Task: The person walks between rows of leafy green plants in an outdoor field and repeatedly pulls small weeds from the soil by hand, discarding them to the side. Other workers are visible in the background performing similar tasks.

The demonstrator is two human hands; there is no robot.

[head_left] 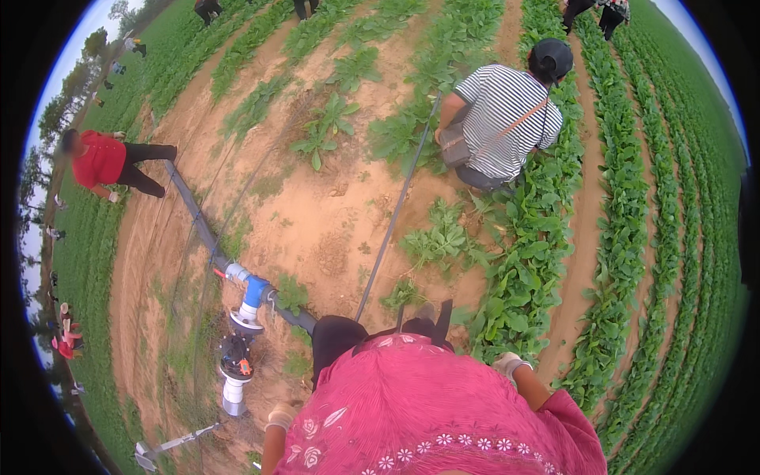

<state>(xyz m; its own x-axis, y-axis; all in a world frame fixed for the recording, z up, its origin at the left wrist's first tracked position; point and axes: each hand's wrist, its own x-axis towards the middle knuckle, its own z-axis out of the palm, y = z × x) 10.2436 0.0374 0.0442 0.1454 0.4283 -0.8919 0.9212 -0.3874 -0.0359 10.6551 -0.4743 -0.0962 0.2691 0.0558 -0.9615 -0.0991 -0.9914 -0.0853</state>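
Note:
My left hand, in a pale glove, hangs low beside my pink flowered top. Its fingers are mostly hidden, and nothing shows clearly in it. On the other side, my right hand, also in a pale glove, is held down near the leafy crop row. How its fingers are set is too small to make out. Left of my legs lies a dark pipe with a blue fitting. Below that fitting stands a valve with a black body and white pipe ends.
A person in a striped shirt crouches ahead beside the crop row. Another in red stands by the pipe at the left. A thin dark hose crosses the bare soil. More people are far off.

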